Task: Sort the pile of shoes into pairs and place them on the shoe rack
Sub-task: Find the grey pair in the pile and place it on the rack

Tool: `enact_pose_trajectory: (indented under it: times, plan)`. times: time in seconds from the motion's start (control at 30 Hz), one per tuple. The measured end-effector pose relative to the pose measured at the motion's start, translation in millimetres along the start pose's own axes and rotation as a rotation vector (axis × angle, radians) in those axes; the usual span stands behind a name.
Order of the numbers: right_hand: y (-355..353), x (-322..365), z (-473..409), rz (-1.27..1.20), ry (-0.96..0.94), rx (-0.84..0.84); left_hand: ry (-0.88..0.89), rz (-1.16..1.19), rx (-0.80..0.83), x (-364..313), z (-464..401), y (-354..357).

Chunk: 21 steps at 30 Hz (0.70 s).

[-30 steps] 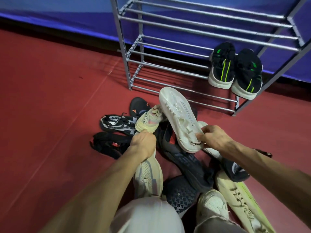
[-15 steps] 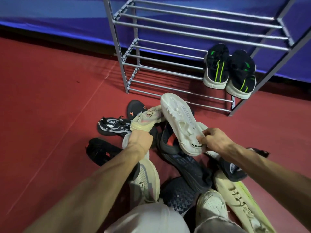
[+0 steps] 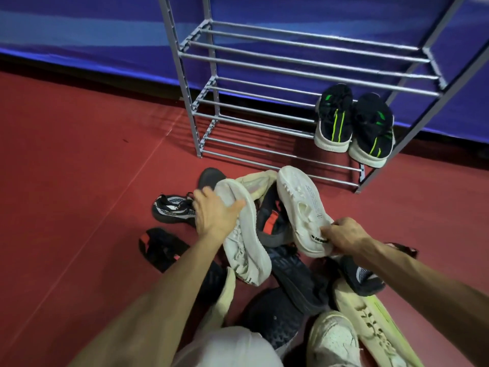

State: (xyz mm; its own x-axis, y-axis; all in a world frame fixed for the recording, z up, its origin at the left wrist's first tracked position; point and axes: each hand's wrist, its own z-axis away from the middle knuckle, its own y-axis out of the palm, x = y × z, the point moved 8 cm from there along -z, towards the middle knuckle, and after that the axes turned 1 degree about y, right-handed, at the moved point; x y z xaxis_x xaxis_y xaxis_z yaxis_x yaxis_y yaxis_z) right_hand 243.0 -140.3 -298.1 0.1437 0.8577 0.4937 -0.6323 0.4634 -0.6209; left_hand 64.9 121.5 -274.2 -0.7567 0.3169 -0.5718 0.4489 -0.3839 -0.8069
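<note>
My right hand (image 3: 344, 234) grips a white knit sneaker (image 3: 304, 207) by its heel, toe pointing toward the rack. My left hand (image 3: 214, 213) holds a second white sneaker (image 3: 246, 250) at its toe end, lifted above the pile. The two white shoes hang side by side over a heap of dark and cream shoes (image 3: 291, 276) on the red floor. The grey metal shoe rack (image 3: 264, 123) stands just beyond. A black pair with green stripes (image 3: 352, 125) rests on its lower shelf at the right.
Several single shoes lie around: a black mesh one (image 3: 172, 210), a black-and-red one (image 3: 161, 247), a cream and yellow-green one (image 3: 375, 327), and a white one (image 3: 333, 340) by my knee. A blue wall (image 3: 79, 35) backs the rack. Red floor stretches to the left.
My left hand has pulled the second white sneaker up out of the pile and raised it beside the first. The right hand kept its shoe nearly still.
</note>
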Motion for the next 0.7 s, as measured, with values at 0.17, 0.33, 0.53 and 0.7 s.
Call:
enact_pose_trajectory:
  times: [0.17,0.33,0.53,0.7]
  plan:
    - [-1.9,-6.5,-0.8,-0.028,-0.011,0.005,-0.417,0.624,0.587,49.4,56.5,67.9]
    - [-2.1,-5.5,-3.5,-0.035,-0.003,0.009,-0.250,0.409,0.640,67.8,62.9,84.3]
    - [-7.3,-9.1,-18.2,-0.184,0.016,-0.053,0.013,0.306,0.236,30.0,40.3,35.7]
    - [-24.2,-3.6,-18.4,-0.360,0.092,-0.111,0.040,0.351,0.153,-37.2,-13.2,3.2]
